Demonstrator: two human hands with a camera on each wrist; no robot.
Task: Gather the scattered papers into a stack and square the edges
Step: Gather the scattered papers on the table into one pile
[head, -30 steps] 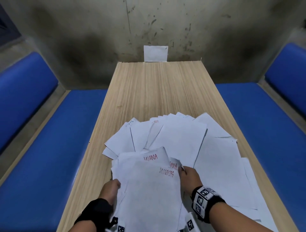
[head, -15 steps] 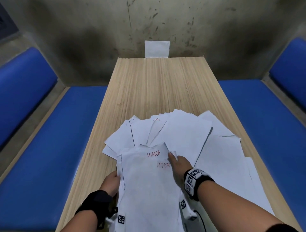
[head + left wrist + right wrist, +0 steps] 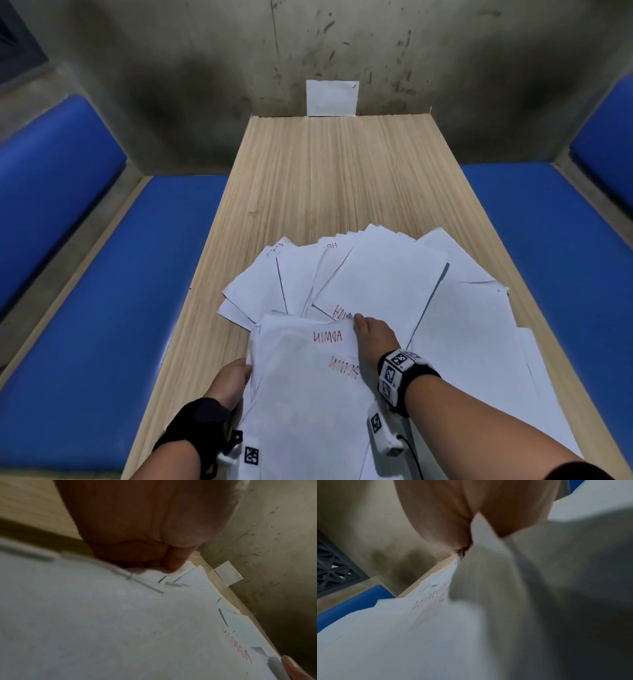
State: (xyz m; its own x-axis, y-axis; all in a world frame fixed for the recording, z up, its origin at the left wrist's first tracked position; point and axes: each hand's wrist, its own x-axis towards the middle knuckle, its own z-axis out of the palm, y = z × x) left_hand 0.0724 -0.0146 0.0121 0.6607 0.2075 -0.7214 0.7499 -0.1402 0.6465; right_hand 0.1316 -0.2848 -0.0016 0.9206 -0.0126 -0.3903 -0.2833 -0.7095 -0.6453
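Observation:
A loose bundle of white papers (image 3: 301,394), red "ADMIN" writing on top, lies at the near end of the wooden table (image 3: 325,171). My left hand (image 3: 236,375) grips its left edge; in the left wrist view the thumb (image 3: 171,563) presses down on the top sheet (image 3: 102,622). My right hand (image 3: 368,330) holds the bundle's far right corner, thumb on top. In the right wrist view a paper corner (image 3: 479,524) runs up into the right hand (image 3: 453,513). More scattered papers (image 3: 383,284) fan out beyond and to the right, partly under the bundle.
Blue padded benches flank the table on the left (image 3: 102,308) and right (image 3: 548,240). A stained concrete wall stands at the far end with a small white sheet (image 3: 331,97) on it. Some sheets (image 3: 513,377) reach the table's right edge.
My right hand has slid forward along the bundle's right edge to its far corner. The left hand keeps its hold on the left edge. Another red-lettered sheet now shows beyond the bundle.

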